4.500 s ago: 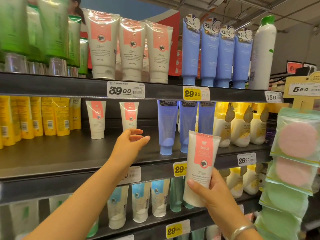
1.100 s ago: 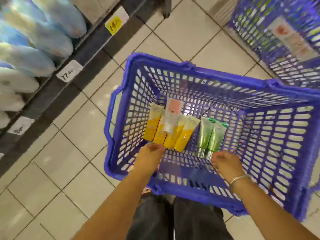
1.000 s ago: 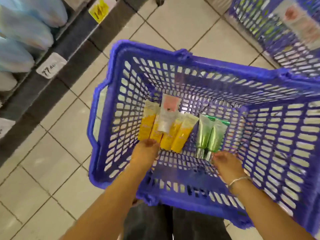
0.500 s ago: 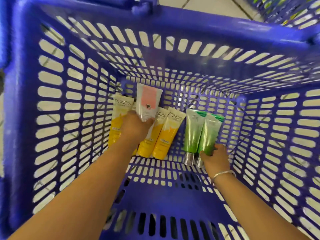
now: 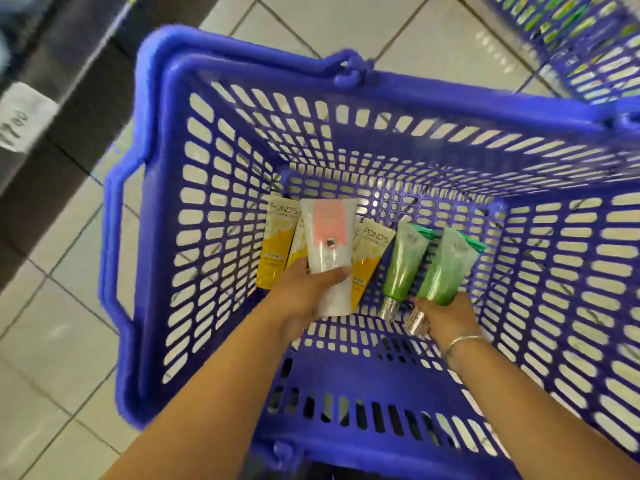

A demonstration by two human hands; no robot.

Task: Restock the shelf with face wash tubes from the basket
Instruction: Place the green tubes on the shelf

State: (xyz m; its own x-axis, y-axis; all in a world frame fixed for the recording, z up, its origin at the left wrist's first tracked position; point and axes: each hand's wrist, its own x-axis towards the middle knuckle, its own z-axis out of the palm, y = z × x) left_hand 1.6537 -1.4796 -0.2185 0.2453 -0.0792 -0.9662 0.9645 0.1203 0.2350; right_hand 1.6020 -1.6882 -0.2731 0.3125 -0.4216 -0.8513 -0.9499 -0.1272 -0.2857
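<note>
1. White tube [image 5: 327, 251] sits lifted over the yellow tubes [image 5: 277, 244] in the basket [image 5: 221, 188]; my left hand [image 5: 308, 292] grips its cap end.
2. Right hand [image 5: 446, 313] grips a green tube [image 5: 446, 268].
3. Probably light, soft, slick; I'd hold near the cap.

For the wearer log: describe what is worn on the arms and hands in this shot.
Both forearms are bare, with no sleeves in view and no gloves. The right hand has a thin silver-coloured bangle at the wrist. The left hand shows no ring, watch or band.
</note>
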